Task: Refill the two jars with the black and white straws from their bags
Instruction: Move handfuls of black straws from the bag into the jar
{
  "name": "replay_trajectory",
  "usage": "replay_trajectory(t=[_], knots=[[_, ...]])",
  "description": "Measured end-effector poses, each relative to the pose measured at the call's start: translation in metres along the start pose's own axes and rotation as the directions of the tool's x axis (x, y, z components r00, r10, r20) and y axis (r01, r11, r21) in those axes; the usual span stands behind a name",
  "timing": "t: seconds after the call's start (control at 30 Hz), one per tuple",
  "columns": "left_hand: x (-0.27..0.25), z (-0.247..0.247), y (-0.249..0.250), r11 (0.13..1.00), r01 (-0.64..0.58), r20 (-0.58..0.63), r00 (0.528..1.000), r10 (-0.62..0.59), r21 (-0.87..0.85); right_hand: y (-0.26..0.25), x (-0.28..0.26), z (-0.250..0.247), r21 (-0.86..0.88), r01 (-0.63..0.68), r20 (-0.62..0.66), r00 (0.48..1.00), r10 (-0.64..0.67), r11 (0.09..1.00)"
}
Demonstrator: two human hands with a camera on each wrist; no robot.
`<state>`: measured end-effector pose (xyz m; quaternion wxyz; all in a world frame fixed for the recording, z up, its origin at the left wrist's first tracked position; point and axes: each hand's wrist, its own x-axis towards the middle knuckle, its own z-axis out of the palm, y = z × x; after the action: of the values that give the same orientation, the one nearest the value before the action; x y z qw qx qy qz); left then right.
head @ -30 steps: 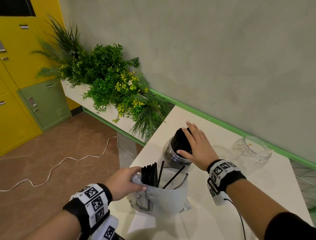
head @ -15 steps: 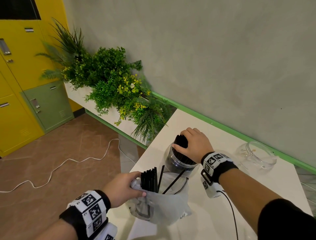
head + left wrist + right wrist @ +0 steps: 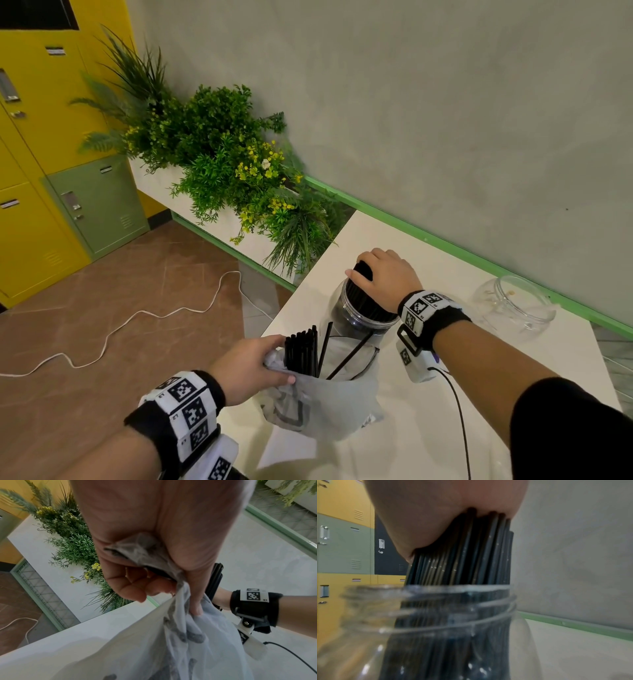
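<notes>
straw tops: hidden under the right hand (image 3: pixel 385 278)
jar (image 3: pixel 436 628): blurred close up, base cut off
bag (image 3: pixel 329 404): its lower straws veiled by cloudy plastic
left fingers (image 3: pixel 137 585): curled, partly hidden by bunched plastic

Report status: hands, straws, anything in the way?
Left hand grips bag. Right hand presses black straws into jar. Second jar empty. Nothing blocking.

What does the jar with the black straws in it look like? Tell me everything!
The jar is clear, maybe plastic, with screw threads round its wide open neck and no lid on. It stands upright on the white table, just behind the bag. A thick bunch of black straws stands inside, poking out above the rim. The right hand rests on the straw tops, fingers curled over them.
</notes>
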<state>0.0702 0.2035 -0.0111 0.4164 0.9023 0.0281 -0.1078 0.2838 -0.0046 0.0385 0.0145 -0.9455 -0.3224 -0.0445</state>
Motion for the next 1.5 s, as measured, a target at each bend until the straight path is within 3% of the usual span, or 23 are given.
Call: replay_trajectory(t=[0.1,0.2,0.27,0.33,0.4,0.47,0.57,0.67,0.8,0.9,0.97,1.13,1.3,1.4,1.5], knots=[[-0.001,0.002,0.001,1.000,0.001,-0.003,1.000,0.000,0.012,-0.005,-0.004,-0.004,0.061,-0.044,0.026,0.999,0.042,0.997],[0.000,0.004,-0.001,1.000,-0.001,-0.004,1.000,0.001,-0.031,-0.019,-0.030,-0.017,0.270,0.023,-0.166,0.986,0.023,0.963],[0.000,0.004,-0.002,0.999,-0.009,-0.011,1.000,0.008,-0.054,-0.026,-0.063,-0.021,0.507,0.083,-0.333,0.937,0.106,0.858],[-0.001,0.005,-0.002,0.997,-0.011,-0.018,1.000,0.009,-0.080,-0.034,-0.102,-0.014,0.705,0.099,-0.402,0.871,0.281,0.703],[-0.002,0.006,-0.001,0.996,-0.028,-0.025,0.999,0.026,-0.089,-0.042,-0.136,0.002,0.875,0.035,-0.275,0.857,0.436,0.483],[-0.002,0.007,0.000,0.995,-0.044,-0.024,0.999,0.042,-0.089,-0.047,-0.158,0.018,0.934,-0.077,-0.081,0.905,0.418,0.349],[-0.002,0.008,0.003,0.994,-0.064,-0.022,0.998,0.063,-0.084,-0.052,-0.168,0.032,0.908,-0.183,0.082,0.960,0.269,0.378],[-0.002,0.010,0.009,0.990,-0.094,-0.008,0.996,0.093,-0.102,-0.059,-0.162,0.035,0.864,-0.262,0.183,0.959,0.218,0.429],[0.001,0.015,0.015,0.981,-0.126,0.006,0.992,0.129,-0.150,-0.074,-0.153,0.036,0.649,-0.189,0.113,0.982,0.152,0.737],[0.004,0.021,0.017,0.974,-0.137,0.028,0.989,0.144,-0.178,-0.085,-0.148,0.035,0.576,-0.149,0.053,0.988,0.146,0.803],[0.004,0.026,0.017,0.971,-0.141,0.048,0.987,0.153,-0.195,-0.091,-0.146,0.035,0.642,-0.153,0.042,0.986,0.164,0.752],[0.005,0.031,0.014,0.974,-0.121,0.065,0.989,0.135,-0.193,-0.098,-0.146,0.042,0.856,-0.092,-0.021,0.977,0.212,0.510],[0.001,0.028,0.014,0.978,-0.140,0.043,0.988,0.148,-0.155,-0.096,-0.152,0.028,0.980,-0.056,-0.017,0.932,0.362,0.189],[-0.001,0.028,0.012,0.972,-0.151,0.027,0.987,0.159,-0.181,-0.085,-0.160,0.029,0.981,-0.005,-0.090,0.875,0.475,0.196],[-0.003,0.032,0.012,0.972,-0.157,0.046,0.985,0.167,-0.175,-0.080,-0.173,0.046,0.986,-0.080,0.000,0.882,0.471,0.149]])
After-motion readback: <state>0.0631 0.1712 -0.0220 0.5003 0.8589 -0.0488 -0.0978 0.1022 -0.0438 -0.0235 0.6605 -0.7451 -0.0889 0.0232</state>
